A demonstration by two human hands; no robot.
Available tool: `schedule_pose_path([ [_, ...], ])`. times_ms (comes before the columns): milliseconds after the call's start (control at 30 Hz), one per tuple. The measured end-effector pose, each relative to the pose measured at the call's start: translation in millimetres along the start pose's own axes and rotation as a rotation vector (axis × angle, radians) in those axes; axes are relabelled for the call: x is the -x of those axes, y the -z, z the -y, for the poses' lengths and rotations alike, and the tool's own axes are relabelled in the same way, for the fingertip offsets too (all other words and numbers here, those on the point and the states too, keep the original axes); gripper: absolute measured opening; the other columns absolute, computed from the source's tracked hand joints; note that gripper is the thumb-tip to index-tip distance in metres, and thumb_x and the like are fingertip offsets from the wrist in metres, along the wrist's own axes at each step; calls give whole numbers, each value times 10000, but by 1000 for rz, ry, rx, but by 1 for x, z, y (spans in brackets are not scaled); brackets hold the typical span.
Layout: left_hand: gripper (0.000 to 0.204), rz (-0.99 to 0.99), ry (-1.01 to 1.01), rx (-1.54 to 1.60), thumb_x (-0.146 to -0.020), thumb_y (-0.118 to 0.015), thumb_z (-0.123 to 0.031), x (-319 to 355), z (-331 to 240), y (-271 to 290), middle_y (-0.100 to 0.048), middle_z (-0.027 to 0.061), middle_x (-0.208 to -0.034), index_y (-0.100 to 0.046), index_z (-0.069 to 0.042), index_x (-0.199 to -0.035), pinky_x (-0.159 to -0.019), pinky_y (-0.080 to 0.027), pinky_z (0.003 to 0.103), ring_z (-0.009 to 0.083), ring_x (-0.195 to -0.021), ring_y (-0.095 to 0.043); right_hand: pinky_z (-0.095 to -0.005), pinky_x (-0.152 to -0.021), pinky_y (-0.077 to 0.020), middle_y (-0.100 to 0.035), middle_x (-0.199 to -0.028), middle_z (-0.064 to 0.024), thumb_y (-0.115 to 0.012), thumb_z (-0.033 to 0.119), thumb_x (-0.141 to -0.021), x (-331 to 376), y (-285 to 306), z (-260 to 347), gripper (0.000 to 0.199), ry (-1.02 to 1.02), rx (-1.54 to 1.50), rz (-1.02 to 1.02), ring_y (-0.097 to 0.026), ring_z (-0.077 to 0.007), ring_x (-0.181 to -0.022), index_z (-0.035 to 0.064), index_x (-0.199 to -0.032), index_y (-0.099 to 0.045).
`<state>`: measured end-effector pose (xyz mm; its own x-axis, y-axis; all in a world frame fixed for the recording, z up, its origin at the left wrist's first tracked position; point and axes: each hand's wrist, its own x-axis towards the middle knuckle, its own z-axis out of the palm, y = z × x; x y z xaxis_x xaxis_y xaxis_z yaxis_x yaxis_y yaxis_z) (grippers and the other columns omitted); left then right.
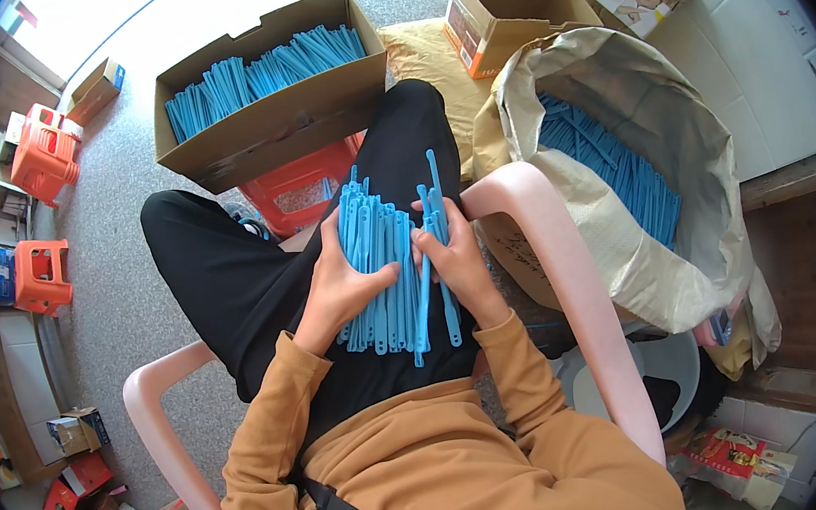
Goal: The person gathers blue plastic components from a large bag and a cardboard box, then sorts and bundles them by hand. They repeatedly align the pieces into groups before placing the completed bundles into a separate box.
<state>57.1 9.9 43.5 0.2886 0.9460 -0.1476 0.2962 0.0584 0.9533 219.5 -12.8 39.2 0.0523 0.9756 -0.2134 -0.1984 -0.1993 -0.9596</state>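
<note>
Over my lap, my left hand [339,285] is wrapped round a thick bundle of slim blue plastic sticks [376,269], its thumb across the front. The sticks stand side by side, with small holes at their ends. At the bundle's right side, my right hand [459,261] pinches a few loose blue sticks [437,211]; one tilts across the bundle and another juts higher than the rest. Beyond my knees, a cardboard box [279,134] filled with rows of the same sticks rests on a red plastic stool [295,189].
To my right, a large woven sack [621,266] gapes around a heap of blue sticks [609,166]. An open carton [522,15] stands behind it. The pink chair's armrests [557,238] flank me. Orange stools [43,276] stand at far left; a grey bucket [677,365] sits low right.
</note>
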Motion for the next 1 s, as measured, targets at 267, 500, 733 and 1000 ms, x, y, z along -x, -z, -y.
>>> schedule_pose_path([
  [267, 904, 60, -24, 105, -630, -719, -209, 0, 2, 0, -464, 198, -1158, -165, 25, -1305, -897, -414, 343, 266, -1049, -508, -179, -422, -402, -541, -661, -24, -639, 120, -775, -7, -12, 11, 336, 148, 144, -112, -483, -57, -435, -10, -1050, -495],
  [500, 899, 132, -4, 206, -655, -717, -165, 1, 0, 4, -426, 172, -1195, -139, 13, -1320, -891, -416, 337, 240, -1081, -477, -199, -456, -434, -587, -652, -72, -665, 135, -755, -13, -13, 10, 360, -39, 149, 72, -522, -81, -453, -59, -1013, -507],
  [733, 901, 162, -70, 196, -677, -709, -160, 1, 2, 6, -423, 160, -1201, -112, 5, -1331, -917, -392, 338, 239, -1101, -453, -197, -445, -427, -597, -695, -69, -725, 236, -697, -12, -21, 14, 457, 110, 415, 13, -512, -69, -457, -48, -996, -529],
  [1000, 904, 313, -43, 126, -792, -622, -316, 4, 2, 19, -250, 204, -1334, 6, -2, -1360, -1004, -272, 360, 274, -1244, -285, -204, -427, -408, -577, -691, -45, -716, 258, -705, -18, -21, 30, 403, 23, 448, 184, -476, -62, -449, -21, -925, -523],
])
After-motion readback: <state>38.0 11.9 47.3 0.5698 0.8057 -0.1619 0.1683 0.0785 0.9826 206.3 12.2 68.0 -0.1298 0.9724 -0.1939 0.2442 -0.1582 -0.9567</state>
